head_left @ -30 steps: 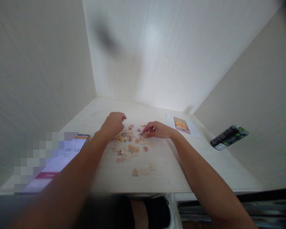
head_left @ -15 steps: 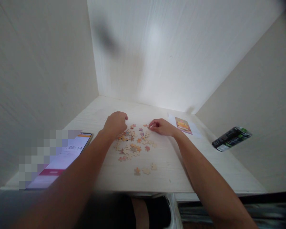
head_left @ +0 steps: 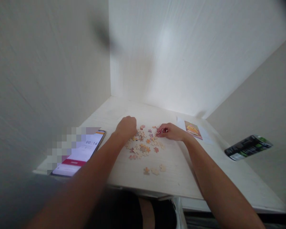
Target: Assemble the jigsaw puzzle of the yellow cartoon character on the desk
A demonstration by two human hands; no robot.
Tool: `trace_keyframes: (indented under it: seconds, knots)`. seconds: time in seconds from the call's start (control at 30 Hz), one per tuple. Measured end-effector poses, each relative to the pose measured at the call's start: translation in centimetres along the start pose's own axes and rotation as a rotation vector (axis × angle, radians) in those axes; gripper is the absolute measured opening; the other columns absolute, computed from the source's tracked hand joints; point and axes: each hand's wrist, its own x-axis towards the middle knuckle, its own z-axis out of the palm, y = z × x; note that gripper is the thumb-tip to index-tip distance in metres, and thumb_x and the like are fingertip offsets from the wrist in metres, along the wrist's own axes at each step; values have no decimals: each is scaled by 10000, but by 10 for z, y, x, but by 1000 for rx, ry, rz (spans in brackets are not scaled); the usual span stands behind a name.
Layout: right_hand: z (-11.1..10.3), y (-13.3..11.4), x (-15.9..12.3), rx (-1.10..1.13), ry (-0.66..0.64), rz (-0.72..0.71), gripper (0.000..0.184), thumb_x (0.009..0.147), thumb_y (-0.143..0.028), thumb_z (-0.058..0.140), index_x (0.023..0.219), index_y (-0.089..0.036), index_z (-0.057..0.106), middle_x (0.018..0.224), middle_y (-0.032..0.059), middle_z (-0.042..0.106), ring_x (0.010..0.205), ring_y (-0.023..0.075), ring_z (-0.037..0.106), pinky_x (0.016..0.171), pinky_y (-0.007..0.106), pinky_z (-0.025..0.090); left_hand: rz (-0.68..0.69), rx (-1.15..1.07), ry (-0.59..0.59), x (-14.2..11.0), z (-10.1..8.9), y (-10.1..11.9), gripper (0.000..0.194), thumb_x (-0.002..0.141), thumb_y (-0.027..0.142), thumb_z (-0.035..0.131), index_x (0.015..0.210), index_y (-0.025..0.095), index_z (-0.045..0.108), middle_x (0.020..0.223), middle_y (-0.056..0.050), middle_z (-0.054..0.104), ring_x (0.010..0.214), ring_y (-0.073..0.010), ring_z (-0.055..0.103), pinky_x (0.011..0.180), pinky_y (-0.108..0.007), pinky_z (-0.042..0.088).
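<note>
A loose pile of jigsaw puzzle pieces (head_left: 140, 148) lies on the white table, some showing orange and pink print and others pale. At the pile's far left edge is my left hand (head_left: 126, 128), its fingers curled down and mostly hidden behind its back. My right hand (head_left: 169, 131) rests at the right edge with thumb and fingers pinched at a small puzzle piece (head_left: 157, 135). Nearer to me, three pieces sit apart in a short row, among them an orange-marked piece (head_left: 146, 171).
A phone (head_left: 82, 152) showing a timer lies at the left, partly behind my left forearm. On the right are a paper (head_left: 206, 135) with a printed yellow picture (head_left: 193, 129) and a black-green can (head_left: 248, 147). White walls (head_left: 157, 63) enclose the table.
The whole view has shifted, so things appear farther right. My left hand's fingers have curled inward from a more parted pose. My right hand stays beside the pile with its fingertips slightly lower.
</note>
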Motion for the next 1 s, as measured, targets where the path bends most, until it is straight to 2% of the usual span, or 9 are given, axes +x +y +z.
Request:
trace_keyframes:
  seconds: [0.23,0.37,0.5,0.67,0.8,1.0]
  knots:
    - [1,3,2,-13,25,6,300,805,-425,621,902,-165,736,737,37,661,651,138,521,621,277,398,-1,-64,141,-4,14,5,291,838,197,432,891,103,702,946,-172,655,904,-251,609,849,-378,490]
    - [4,6,4,61,71,26,362,777,-452,644,955,-143,712,694,19,609,632,128,490,585,266,373,18,-151,217,-1,25,2,286,837,201,443,934,125,701,946,-135,654,884,-220,602,870,-352,477]
    - [3,3,3,50,109,18,393,772,-447,654,1016,-143,706,666,1,567,605,116,454,560,258,345,70,-248,245,5,31,-5,283,818,217,476,973,141,700,921,-100,666,853,-189,604,860,-312,481]
    - [0,-8,-1,49,24,9,361,750,-403,691,1011,-157,729,832,52,667,675,133,513,626,272,406,130,-326,251,11,30,-19,291,813,266,500,989,146,699,885,-81,682,819,-182,614,847,-318,493]
    - [-2,-14,-2,13,-83,-86,326,752,-336,701,1047,-202,737,957,59,682,798,158,559,705,276,429,164,-384,247,16,28,-26,329,783,222,522,1065,152,675,924,-67,700,819,-170,625,825,-307,507]
    - [-3,-19,-2,-2,-117,-67,344,732,-375,724,1027,-199,746,852,38,683,687,135,535,623,262,408,190,-457,272,16,29,-20,363,812,206,509,1149,162,635,965,-58,708,840,-159,639,826,-295,511]
